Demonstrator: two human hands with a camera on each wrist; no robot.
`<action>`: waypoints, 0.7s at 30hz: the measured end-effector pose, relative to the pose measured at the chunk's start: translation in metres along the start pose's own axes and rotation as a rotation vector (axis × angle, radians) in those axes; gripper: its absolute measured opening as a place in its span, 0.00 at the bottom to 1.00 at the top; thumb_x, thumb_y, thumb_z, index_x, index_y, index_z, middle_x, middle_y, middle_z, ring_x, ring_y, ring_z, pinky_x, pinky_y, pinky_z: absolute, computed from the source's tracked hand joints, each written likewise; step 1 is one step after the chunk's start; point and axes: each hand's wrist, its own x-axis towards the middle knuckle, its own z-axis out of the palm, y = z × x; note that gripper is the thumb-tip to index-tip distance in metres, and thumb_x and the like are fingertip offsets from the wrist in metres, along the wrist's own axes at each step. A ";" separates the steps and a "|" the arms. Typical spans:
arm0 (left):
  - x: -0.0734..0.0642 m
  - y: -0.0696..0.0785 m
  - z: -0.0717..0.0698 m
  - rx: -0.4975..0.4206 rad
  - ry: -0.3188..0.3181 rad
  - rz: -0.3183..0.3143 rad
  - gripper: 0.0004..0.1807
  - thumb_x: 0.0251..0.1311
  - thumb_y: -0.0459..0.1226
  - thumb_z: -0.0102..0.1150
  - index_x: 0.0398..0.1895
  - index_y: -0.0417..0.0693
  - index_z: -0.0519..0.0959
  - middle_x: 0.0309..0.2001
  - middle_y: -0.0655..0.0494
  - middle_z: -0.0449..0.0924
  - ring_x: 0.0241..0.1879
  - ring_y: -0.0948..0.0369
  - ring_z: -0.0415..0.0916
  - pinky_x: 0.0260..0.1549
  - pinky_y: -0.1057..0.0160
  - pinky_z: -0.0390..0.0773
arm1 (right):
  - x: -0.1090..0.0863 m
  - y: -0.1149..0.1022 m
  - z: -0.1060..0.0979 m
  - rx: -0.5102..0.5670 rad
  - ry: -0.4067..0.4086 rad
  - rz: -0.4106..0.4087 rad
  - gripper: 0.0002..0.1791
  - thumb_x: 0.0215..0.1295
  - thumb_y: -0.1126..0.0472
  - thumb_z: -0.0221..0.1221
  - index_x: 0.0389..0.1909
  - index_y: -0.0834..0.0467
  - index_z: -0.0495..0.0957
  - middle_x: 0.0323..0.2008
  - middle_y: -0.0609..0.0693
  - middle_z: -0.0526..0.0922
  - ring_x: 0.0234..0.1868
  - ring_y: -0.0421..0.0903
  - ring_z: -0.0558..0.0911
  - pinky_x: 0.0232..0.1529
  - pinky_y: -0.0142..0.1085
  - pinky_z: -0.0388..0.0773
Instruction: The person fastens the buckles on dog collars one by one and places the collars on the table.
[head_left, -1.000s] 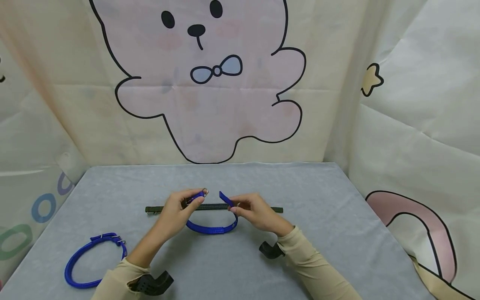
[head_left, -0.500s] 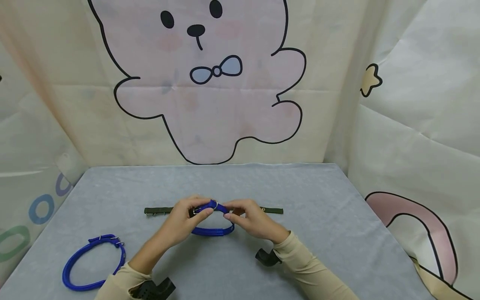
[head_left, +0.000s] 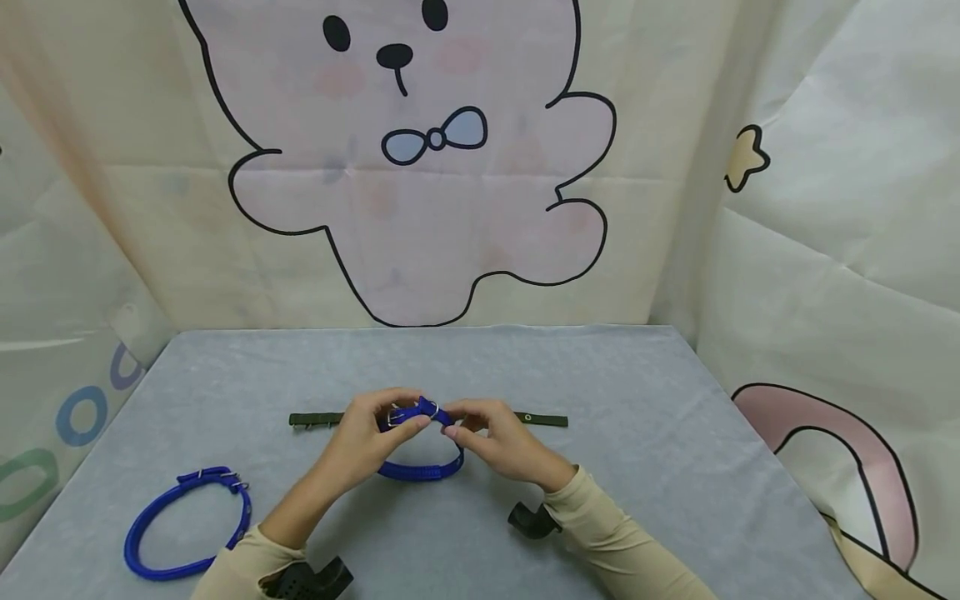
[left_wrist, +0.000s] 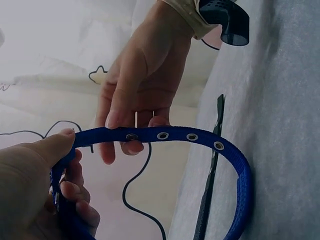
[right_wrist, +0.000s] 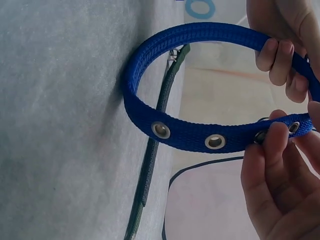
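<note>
Both hands hold a blue pet collar (head_left: 422, 472), bent into a loop above the table. My left hand (head_left: 366, 437) pinches its buckle end, thumb on top of the band; the metal buckle (head_left: 393, 417) shows between the fingers in the head view. With thumb and fingertips my right hand (head_left: 504, 437) pinches the strap just to the right, near a metal ring (head_left: 436, 409). Along the strap run several metal eyelets (left_wrist: 192, 137), plain in both wrist views. The collar's lower curve (right_wrist: 131, 95) hangs close over the table. Fingers partly hide the buckle.
A second blue collar (head_left: 138, 533), buckled into a loop, lies at the left front of the grey cloth-covered table (head_left: 615, 375). A dark green strap (head_left: 543, 420) lies straight across behind the hands. Black cameras (head_left: 534, 521) sit at both wrists.
One second ago the collar's two ends were apart, one in each hand. They have been brought together, and the strap end now meets the buckle end. Over the last half second little has moved.
</note>
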 end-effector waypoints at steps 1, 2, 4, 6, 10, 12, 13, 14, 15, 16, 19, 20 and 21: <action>0.000 0.000 0.001 0.004 -0.006 -0.002 0.14 0.65 0.41 0.67 0.50 0.46 0.85 0.43 0.50 0.86 0.30 0.66 0.75 0.30 0.68 0.76 | 0.000 0.000 0.000 0.004 0.000 0.002 0.17 0.76 0.61 0.57 0.61 0.61 0.79 0.52 0.61 0.86 0.44 0.58 0.86 0.49 0.33 0.81; 0.000 -0.001 0.001 0.009 -0.009 -0.003 0.14 0.65 0.41 0.67 0.50 0.45 0.85 0.44 0.50 0.86 0.32 0.65 0.76 0.31 0.69 0.78 | 0.000 0.001 0.000 0.007 0.000 0.004 0.19 0.76 0.60 0.56 0.63 0.60 0.77 0.53 0.61 0.86 0.44 0.56 0.86 0.48 0.33 0.81; -0.001 -0.002 0.003 0.014 -0.015 -0.005 0.15 0.65 0.41 0.67 0.50 0.44 0.85 0.45 0.49 0.86 0.36 0.64 0.80 0.35 0.69 0.80 | 0.000 0.001 0.001 0.009 0.000 0.012 0.21 0.76 0.59 0.56 0.67 0.58 0.74 0.53 0.59 0.86 0.44 0.51 0.86 0.47 0.33 0.81; 0.000 -0.002 0.005 0.022 -0.015 -0.007 0.14 0.64 0.41 0.67 0.49 0.44 0.86 0.45 0.49 0.86 0.37 0.64 0.81 0.35 0.69 0.81 | -0.001 0.002 0.001 0.025 -0.001 0.030 0.24 0.75 0.58 0.57 0.70 0.55 0.71 0.56 0.58 0.85 0.43 0.45 0.86 0.47 0.34 0.81; 0.001 -0.004 0.010 0.059 -0.022 0.009 0.10 0.63 0.41 0.68 0.44 0.46 0.87 0.40 0.52 0.86 0.33 0.66 0.77 0.32 0.69 0.79 | -0.001 0.002 0.002 0.051 -0.010 0.032 0.27 0.74 0.58 0.59 0.72 0.52 0.68 0.64 0.58 0.79 0.41 0.41 0.85 0.47 0.34 0.81; 0.001 -0.005 0.012 0.077 -0.036 0.024 0.08 0.63 0.41 0.69 0.41 0.48 0.87 0.37 0.54 0.86 0.31 0.67 0.75 0.31 0.69 0.78 | -0.001 0.001 0.002 0.063 -0.013 0.018 0.27 0.74 0.58 0.59 0.71 0.53 0.69 0.66 0.58 0.77 0.39 0.45 0.85 0.46 0.35 0.81; 0.001 -0.005 0.013 0.094 -0.042 0.032 0.07 0.62 0.41 0.69 0.40 0.48 0.87 0.36 0.55 0.85 0.30 0.67 0.74 0.30 0.69 0.77 | -0.001 0.000 0.003 0.064 -0.015 0.009 0.26 0.74 0.59 0.59 0.71 0.54 0.70 0.66 0.57 0.77 0.39 0.47 0.85 0.45 0.35 0.82; 0.001 -0.005 0.015 0.116 -0.048 0.039 0.07 0.62 0.41 0.69 0.39 0.49 0.87 0.35 0.57 0.85 0.29 0.68 0.73 0.30 0.69 0.77 | -0.001 0.000 0.003 0.064 -0.018 -0.006 0.25 0.74 0.59 0.58 0.70 0.55 0.71 0.66 0.57 0.77 0.38 0.50 0.85 0.45 0.35 0.82; 0.000 -0.005 0.016 0.139 -0.057 0.048 0.07 0.61 0.41 0.70 0.39 0.50 0.87 0.35 0.57 0.86 0.29 0.69 0.73 0.29 0.69 0.76 | -0.001 -0.002 0.004 0.063 -0.023 -0.020 0.24 0.75 0.59 0.58 0.69 0.56 0.72 0.66 0.58 0.77 0.38 0.52 0.85 0.44 0.36 0.82; 0.000 -0.005 0.017 0.160 -0.064 0.054 0.06 0.61 0.41 0.70 0.38 0.50 0.87 0.35 0.58 0.86 0.29 0.69 0.73 0.30 0.69 0.76 | -0.002 -0.003 0.004 0.058 -0.027 -0.035 0.23 0.75 0.60 0.58 0.68 0.57 0.72 0.66 0.57 0.77 0.37 0.54 0.85 0.44 0.36 0.82; -0.003 -0.005 0.020 0.238 -0.063 0.072 0.07 0.60 0.42 0.71 0.36 0.49 0.86 0.32 0.60 0.86 0.29 0.72 0.74 0.29 0.71 0.76 | -0.003 -0.005 0.005 0.022 -0.030 -0.073 0.21 0.75 0.60 0.58 0.66 0.59 0.75 0.65 0.58 0.78 0.36 0.54 0.85 0.44 0.34 0.83; -0.003 -0.004 0.020 0.256 -0.057 0.074 0.07 0.60 0.42 0.71 0.36 0.49 0.86 0.31 0.60 0.86 0.29 0.72 0.74 0.29 0.71 0.76 | -0.003 -0.005 0.006 0.013 -0.028 -0.084 0.21 0.74 0.60 0.58 0.66 0.59 0.75 0.65 0.58 0.78 0.36 0.53 0.85 0.45 0.33 0.83; -0.003 -0.004 0.021 0.270 -0.052 0.076 0.07 0.59 0.42 0.71 0.35 0.49 0.86 0.30 0.61 0.85 0.29 0.73 0.74 0.29 0.71 0.76 | -0.003 -0.005 0.006 0.008 -0.026 -0.092 0.21 0.74 0.61 0.58 0.65 0.60 0.75 0.65 0.59 0.78 0.37 0.52 0.85 0.45 0.33 0.83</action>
